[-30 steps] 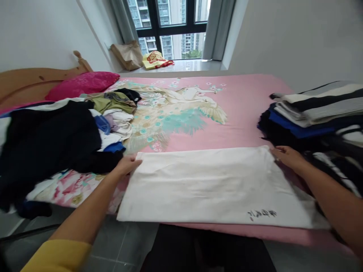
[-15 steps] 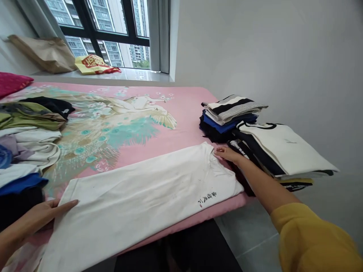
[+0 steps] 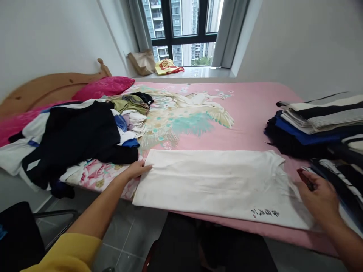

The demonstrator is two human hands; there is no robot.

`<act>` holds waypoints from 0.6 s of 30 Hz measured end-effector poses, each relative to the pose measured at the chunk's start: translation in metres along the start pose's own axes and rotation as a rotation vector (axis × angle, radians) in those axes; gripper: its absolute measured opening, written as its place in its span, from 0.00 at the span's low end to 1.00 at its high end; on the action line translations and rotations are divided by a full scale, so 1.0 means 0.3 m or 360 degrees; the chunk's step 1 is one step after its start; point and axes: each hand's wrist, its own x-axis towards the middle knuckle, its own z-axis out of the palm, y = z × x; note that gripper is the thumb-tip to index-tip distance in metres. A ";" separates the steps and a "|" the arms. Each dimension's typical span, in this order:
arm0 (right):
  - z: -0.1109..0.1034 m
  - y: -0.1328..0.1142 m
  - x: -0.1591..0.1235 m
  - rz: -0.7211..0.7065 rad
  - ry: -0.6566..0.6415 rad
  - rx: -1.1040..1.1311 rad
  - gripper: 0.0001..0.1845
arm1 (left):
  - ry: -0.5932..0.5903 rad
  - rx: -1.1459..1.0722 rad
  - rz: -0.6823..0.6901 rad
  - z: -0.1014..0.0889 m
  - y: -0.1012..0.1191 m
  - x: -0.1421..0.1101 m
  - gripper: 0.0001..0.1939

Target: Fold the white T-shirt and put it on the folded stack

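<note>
A white T-shirt [image 3: 210, 177], folded lengthwise into a long strip, lies across the near side of the bed, with dark lettering near its lower right edge. My left hand [image 3: 138, 170] grips its left end, thumb on top and the other fingers mostly hidden beneath the cloth. My right hand [image 3: 320, 196] is by the collar end at the right, thumb at the fabric's edge. Its fingers are bent, with a gap between thumb and forefinger where something dark red shows. Whether that hand touches the shirt is unclear.
Loose clothes [image 3: 79, 132] are heaped on the left of the bed [image 3: 255, 113], near a magenta pillow [image 3: 104, 88]. Folded clothes [image 3: 320, 124] are stacked at the right. A paper bag [image 3: 141, 62] and a yellow bag [image 3: 167, 67] lie on the windowsill. A black chair [image 3: 22, 230] stands lower left.
The view has swung left, bringing the clothes heap and headboard into sight. My right hand has shifted from the collar's upper corner toward its lower side. My left hand keeps the shirt's left end.
</note>
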 end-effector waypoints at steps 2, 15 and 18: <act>-0.027 -0.125 -0.066 -0.0164 0.0041 0.0074 0.23 | -0.0061 -0.0057 0.0003 -0.007 -0.016 0.007 0.16; 0.289 -1.036 -0.473 -0.0953 -0.1071 0.1206 0.20 | -0.0420 -0.0394 0.0080 0.022 -0.161 0.073 0.27; 0.403 -1.203 -0.526 -0.0999 -0.1289 0.1347 0.21 | -0.0402 -0.0473 0.0032 0.031 -0.192 0.094 0.24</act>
